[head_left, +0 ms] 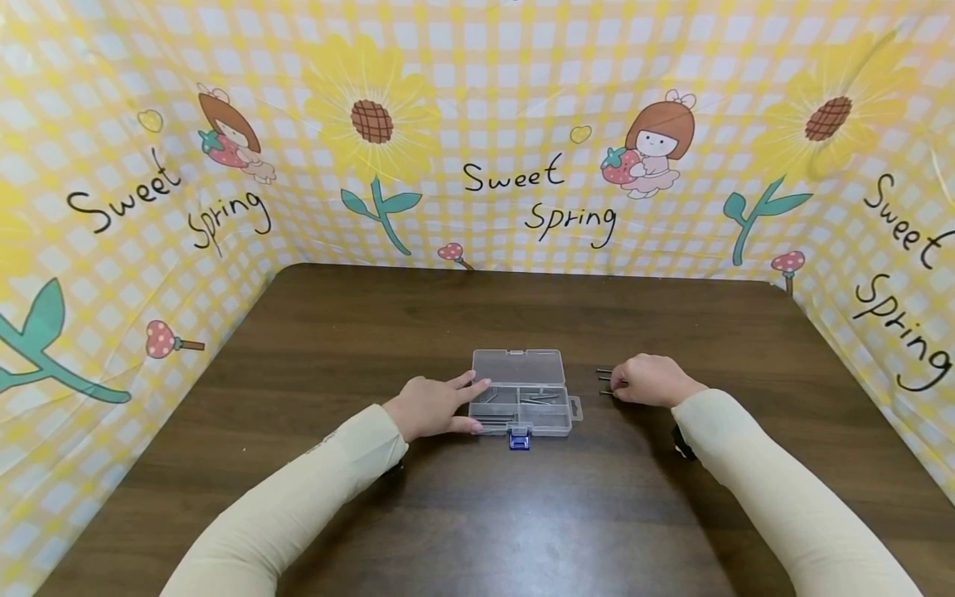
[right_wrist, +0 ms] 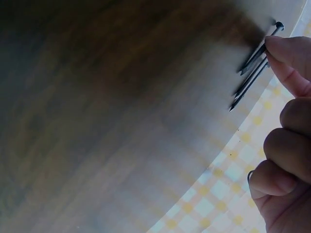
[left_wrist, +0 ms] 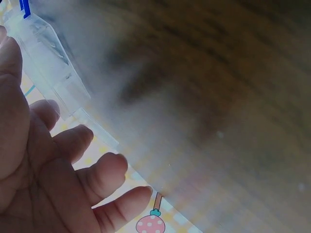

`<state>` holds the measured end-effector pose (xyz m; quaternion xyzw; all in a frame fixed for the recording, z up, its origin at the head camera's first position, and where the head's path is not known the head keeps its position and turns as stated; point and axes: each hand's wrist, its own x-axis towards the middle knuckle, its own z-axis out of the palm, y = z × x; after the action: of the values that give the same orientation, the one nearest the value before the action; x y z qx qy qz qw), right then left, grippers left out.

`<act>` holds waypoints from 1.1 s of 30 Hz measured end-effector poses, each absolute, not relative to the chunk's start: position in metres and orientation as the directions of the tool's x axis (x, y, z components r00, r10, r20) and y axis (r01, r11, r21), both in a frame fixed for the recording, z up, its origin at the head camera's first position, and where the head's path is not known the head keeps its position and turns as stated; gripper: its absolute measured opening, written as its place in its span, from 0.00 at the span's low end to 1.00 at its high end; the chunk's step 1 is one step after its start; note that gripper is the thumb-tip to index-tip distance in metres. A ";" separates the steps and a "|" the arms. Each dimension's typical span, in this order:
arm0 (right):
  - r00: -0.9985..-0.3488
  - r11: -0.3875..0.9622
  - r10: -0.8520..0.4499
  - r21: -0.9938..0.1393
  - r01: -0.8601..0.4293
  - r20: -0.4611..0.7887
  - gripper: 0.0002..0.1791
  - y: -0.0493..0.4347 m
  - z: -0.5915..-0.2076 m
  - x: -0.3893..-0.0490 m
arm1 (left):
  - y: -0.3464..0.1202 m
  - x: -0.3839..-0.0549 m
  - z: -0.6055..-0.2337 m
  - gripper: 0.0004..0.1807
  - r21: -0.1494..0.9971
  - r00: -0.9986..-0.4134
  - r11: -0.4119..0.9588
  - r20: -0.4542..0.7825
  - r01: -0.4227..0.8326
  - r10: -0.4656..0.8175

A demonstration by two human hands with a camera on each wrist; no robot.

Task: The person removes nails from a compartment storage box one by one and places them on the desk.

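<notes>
A clear plastic compartment box (head_left: 543,421) sits on the table with its lid tipped open toward the back and a blue latch (head_left: 520,440) at the front. Metal nails (head_left: 539,397) lie in some of its compartments. My left hand (head_left: 431,406) steadies the box's left side, fingers spread and straight. To the right of the box, my right hand (head_left: 651,380) pinches a nail (right_wrist: 257,56) between thumb and index finger, the other fingers curled in. Two more nails (right_wrist: 249,87) lie beside it on the table, partly covered by the hand in the head view.
The brown wood-grain table (head_left: 477,514) is bordered at the back and both sides by a yellow checked cloth (head_left: 515,91) with printed flowers and lettering. A hanging tab (head_left: 576,408) juts from the box's right side.
</notes>
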<state>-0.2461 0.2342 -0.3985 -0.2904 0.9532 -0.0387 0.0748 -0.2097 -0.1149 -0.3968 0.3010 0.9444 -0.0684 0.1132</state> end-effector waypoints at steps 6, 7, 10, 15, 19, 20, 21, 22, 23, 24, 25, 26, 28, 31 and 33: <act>-0.822 0.829 -0.559 -0.118 -0.547 -0.114 0.03 0.234 -0.396 -0.245 | -0.114 -0.209 -0.397 0.41 -0.060 -0.796 0.813 -0.257 0.579 0.548; -0.821 0.828 -0.559 -0.119 -0.548 -0.113 0.03 0.234 -0.395 -0.244 | -0.114 -0.209 -0.396 0.41 -0.059 -0.797 0.814 -0.257 0.578 0.547; -0.822 0.828 -0.559 -0.120 -0.547 -0.109 0.03 0.234 -0.394 -0.243 | -0.114 -0.208 -0.395 0.41 -0.066 -0.796 0.813 -0.263 0.579 0.545; -0.812 0.815 -0.578 -0.118 -0.567 -0.084 0.04 0.233 -0.392 -0.242 | -0.114 -0.208 -0.395 0.41 -0.070 -0.792 0.806 -0.254 0.587 0.555; -0.808 0.809 -0.586 -0.110 -0.578 -0.064 0.04 0.232 -0.392 -0.243 | -0.114 -0.208 -0.395 0.41 -0.075 -0.792 0.804 -0.250 0.589 0.557; -0.807 0.807 -0.588 -0.107 -0.580 -0.061 0.04 0.231 -0.392 -0.243 | -0.114 -0.208 -0.395 0.41 -0.076 -0.793 0.805 -0.252 0.588 0.555; -0.806 0.807 -0.589 -0.104 -0.582 -0.057 0.04 0.231 -0.392 -0.243 | -0.113 -0.208 -0.395 0.41 -0.078 -0.793 0.806 -0.255 0.587 0.553; -0.805 0.805 -0.591 -0.103 -0.584 -0.054 0.04 0.230 -0.392 -0.243 | -0.113 -0.208 -0.396 0.41 -0.077 -0.795 0.808 -0.257 0.584 0.550; -0.804 0.804 -0.592 -0.104 -0.586 -0.051 0.04 0.229 -0.392 -0.242 | -0.113 -0.208 -0.396 0.41 -0.075 -0.796 0.809 -0.257 0.582 0.549; -0.804 0.803 -0.593 -0.107 -0.586 -0.049 0.04 0.229 -0.393 -0.242 | -0.113 -0.208 -0.396 0.41 -0.073 -0.796 0.810 -0.256 0.581 0.548; -0.803 0.802 -0.594 -0.111 -0.587 -0.046 0.04 0.228 -0.393 -0.242 | -0.113 -0.208 -0.397 0.41 -0.075 -0.797 0.811 -0.259 0.580 0.546; -0.803 0.801 -0.595 -0.117 -0.587 -0.045 0.04 0.227 -0.394 -0.242 | -0.113 -0.208 -0.397 0.41 -0.073 -0.797 0.812 -0.259 0.580 0.546; -0.801 0.799 -0.597 -0.128 -0.588 -0.041 0.04 0.226 -0.394 -0.242 | -0.113 -0.208 -0.398 0.41 -0.077 -0.798 0.812 -0.257 0.579 0.545; -0.798 0.793 -0.602 -0.136 -0.594 -0.030 0.04 0.224 -0.394 -0.241 | -0.113 -0.208 -0.398 0.42 -0.080 -0.801 0.814 -0.259 0.575 0.540; -0.794 0.789 -0.608 -0.141 -0.599 -0.026 0.03 0.223 -0.394 -0.240 | -0.113 -0.208 -0.398 0.42 -0.081 -0.801 0.815 -0.260 0.574 0.539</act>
<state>-0.2402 0.2232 -0.3942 -0.3191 0.9450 -0.0625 0.0351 -0.2082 -0.1127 -0.3979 0.2942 0.9458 -0.0778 0.1131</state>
